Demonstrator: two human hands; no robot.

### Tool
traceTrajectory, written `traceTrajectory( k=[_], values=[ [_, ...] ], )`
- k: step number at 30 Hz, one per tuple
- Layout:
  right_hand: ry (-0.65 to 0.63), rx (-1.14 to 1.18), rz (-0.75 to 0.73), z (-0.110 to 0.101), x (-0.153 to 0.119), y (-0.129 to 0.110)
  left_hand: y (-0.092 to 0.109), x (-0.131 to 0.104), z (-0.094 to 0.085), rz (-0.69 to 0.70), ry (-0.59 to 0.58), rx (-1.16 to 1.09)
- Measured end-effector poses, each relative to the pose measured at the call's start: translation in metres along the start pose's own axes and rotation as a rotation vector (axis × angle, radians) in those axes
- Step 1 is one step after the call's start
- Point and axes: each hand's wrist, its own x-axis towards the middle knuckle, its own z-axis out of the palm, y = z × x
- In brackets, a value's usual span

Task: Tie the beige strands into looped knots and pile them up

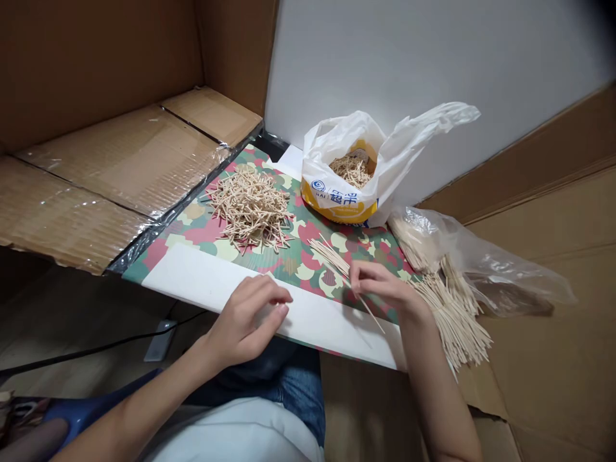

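Note:
My right hand (378,285) pinches a thin pale stick (373,316) that slants down over the white front strip of the board. Beside its fingers, a small bundle of long sticks (330,255) lies on the camouflage-patterned board (301,273). My left hand (255,314) hovers over the board's front edge, thumb and fingertips apart with nothing visible between them. Behind it sits a heap of short stick pieces (250,206). More long sticks (452,317) lie in a thick pile at the board's right edge, beside my right forearm.
A white and yellow plastic bag (337,199) holding short pieces stands at the back. Clear plastic wrap (500,269) lies at the right. Cardboard (120,160) borders the left, with a pale wall (409,58) behind. A cable (110,343) runs below left.

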Motion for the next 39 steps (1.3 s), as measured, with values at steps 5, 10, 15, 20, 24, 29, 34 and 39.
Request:
traceTrajectory(
  k=[5,10,15,20,24,29,34,39],
  values=[
    [-0.455,0.194,0.044,0.028,-0.001,-0.010,0.007,0.027,-0.007,-0.055,-0.213,-0.080],
    [-0.508,0.288,0.014,0.037,0.004,0.005,0.012,0.043,0.004,-0.183,-0.580,-0.461],
    [-0.253,0.328,-0.030,0.040,-0.002,0.013,0.007,0.042,0.016,-0.468,-0.520,-0.788],
    [-0.140,0.379,-0.102,0.047,-0.007,0.013,0.004,0.037,0.027,-0.593,-0.402,-1.031],
    [-0.039,0.585,-0.127,0.063,-0.006,0.021,0.007,0.031,0.038,-0.578,-0.327,-1.177],
    [0.011,0.826,-0.129,0.087,-0.005,0.028,0.008,0.024,0.047,-0.447,-0.151,-1.179],
    [0.038,0.891,-0.153,0.102,0.001,0.033,0.002,0.020,0.046,-0.373,-0.199,-0.977],
    [-0.018,0.911,-0.152,0.107,0.003,0.033,0.002,0.021,0.046,-0.392,-0.240,-1.103]
  ],
)
